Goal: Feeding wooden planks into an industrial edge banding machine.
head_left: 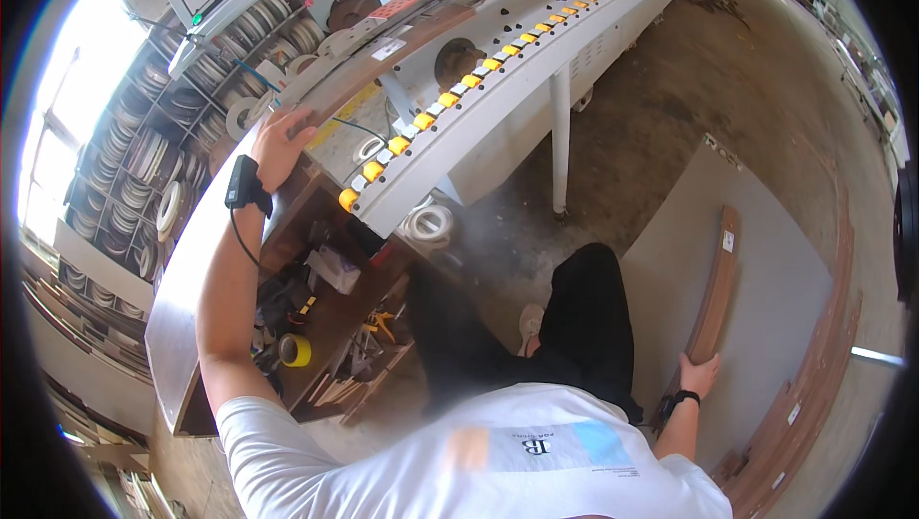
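Note:
My right hand [700, 374], low on the right, is closed round the lower end of a long brown wood-grain strip [713, 284] with a white label near its far end. The strip lies over a large grey panel [780, 270]. At the upper left, my left hand [280, 147] rests at the edge of a white-topped bench [196, 275], its fingers stretched out. Beside those fingertips is the near end of another labelled brown strip [421, 38], lying along the machine. Whether the fingertips touch that strip, I cannot tell.
A long machine with yellow rollers [424, 122] runs to the far right on a grey leg [560, 146]. Tools and a yellow tape roll [295, 350] fill the bench's shelves. Racks of edging rolls [144, 165] stand left. More brown strips [799, 404] lie right of the panel.

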Available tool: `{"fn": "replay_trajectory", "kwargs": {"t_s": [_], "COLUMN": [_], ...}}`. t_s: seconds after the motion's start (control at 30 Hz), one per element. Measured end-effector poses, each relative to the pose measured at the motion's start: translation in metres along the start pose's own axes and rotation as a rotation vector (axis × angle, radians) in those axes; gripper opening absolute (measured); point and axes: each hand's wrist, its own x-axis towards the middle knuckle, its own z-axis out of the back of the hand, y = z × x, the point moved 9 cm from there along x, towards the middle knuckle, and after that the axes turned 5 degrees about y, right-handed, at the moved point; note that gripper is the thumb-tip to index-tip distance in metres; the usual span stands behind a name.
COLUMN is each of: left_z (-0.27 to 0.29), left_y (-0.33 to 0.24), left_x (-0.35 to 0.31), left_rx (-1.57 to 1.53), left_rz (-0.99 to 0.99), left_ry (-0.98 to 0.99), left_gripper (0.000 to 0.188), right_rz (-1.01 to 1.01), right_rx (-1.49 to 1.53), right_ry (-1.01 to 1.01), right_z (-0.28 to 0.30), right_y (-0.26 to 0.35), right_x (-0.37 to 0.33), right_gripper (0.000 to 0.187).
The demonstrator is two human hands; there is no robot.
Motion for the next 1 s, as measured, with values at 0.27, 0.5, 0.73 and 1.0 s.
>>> {"fn": "replay_trajectory", "kwargs": {"t_s": [0.27, 0.5, 0.73, 1.0], "left_z": [-0.013, -0.021, -0.025, -0.026], "left_y": [-0.016, 0.022, 0.015, 0.012], "left_x": [0.043, 0.076, 0.079, 0.077], "left_rx": [0.453, 0.39, 0.463, 0.497], "left_rz": [-0.07, 0.183, 0.138, 0.158], "left_ry": [0.055, 0.024, -0.085, -0.047], "left_gripper": [0.029, 0.032, 0.032, 0.032], "right_rz": [-0.13, -0.094, 0.088, 0.17], "right_rx": [-0.02, -0.011, -0.003, -0.013], "right_ry": [0.088, 0.062, 0.067, 0.095], "right_z": [-0.043, -0.035, -0.042, -0.067], "right_y": [-0.043, -0.023, 0.015, 0.062], "right_x": [0.002, -0.006, -0.013, -0.011], "right_gripper": [0.094, 0.084, 0.081, 0.081]}}
